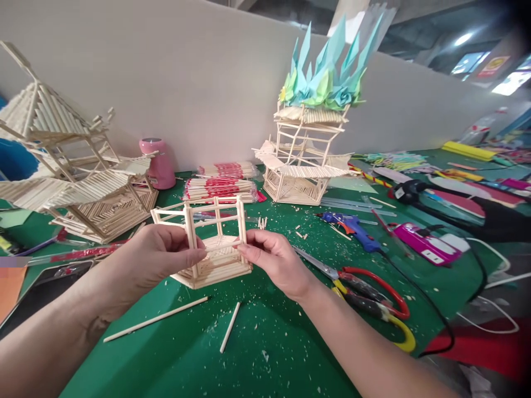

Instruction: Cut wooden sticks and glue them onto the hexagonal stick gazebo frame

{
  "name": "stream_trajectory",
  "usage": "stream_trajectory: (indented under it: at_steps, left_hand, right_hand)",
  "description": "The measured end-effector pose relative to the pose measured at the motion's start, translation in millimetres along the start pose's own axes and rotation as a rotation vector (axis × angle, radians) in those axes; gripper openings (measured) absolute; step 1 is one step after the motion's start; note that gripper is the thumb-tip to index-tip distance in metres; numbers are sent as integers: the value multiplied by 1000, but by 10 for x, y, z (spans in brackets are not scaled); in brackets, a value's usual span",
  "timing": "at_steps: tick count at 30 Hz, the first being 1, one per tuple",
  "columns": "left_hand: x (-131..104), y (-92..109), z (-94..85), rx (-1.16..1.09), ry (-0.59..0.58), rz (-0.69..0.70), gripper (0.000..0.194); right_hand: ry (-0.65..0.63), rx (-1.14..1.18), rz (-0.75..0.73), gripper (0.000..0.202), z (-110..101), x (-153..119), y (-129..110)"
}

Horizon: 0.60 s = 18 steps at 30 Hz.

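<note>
A small open frame of pale wooden sticks, with posts, top rails and a slatted floor, is held at the middle of the view. My left hand grips its near left post, thumb and fingers closed. At the near right post, my right hand pinches the frame between thumb and fingers. Below the frame, a long stick and a shorter stick lie on the green table.
Stick pavilions stand at left and behind, with bundled sticks between. At right are a blue glue gun, scissors, a pink power strip and cables. A pink container stands near the wall.
</note>
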State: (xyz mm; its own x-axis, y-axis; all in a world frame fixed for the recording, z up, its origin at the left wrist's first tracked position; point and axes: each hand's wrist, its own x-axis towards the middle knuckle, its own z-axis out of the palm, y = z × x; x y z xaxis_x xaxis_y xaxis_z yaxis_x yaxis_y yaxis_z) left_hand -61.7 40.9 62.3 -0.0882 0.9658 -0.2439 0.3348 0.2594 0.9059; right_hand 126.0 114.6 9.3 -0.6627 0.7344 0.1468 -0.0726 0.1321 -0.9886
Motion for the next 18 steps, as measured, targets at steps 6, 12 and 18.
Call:
stream_trajectory:
  at_steps: [6, 12, 18]
  left_hand:
    - [-22, -39, -8, -95, 27, -63, 15]
    - [-16, -26, -3, -88, 23, -67, 12]
    - [-7, -24, -2, -97, 20, -73, 8]
  right_hand:
    - [-26, 24, 1, 16, 2, -9, 0]
    - [-45, 86, 16, 19, -4, 6, 8]
    - [-53, 63, 17, 22, -31, 23, 43]
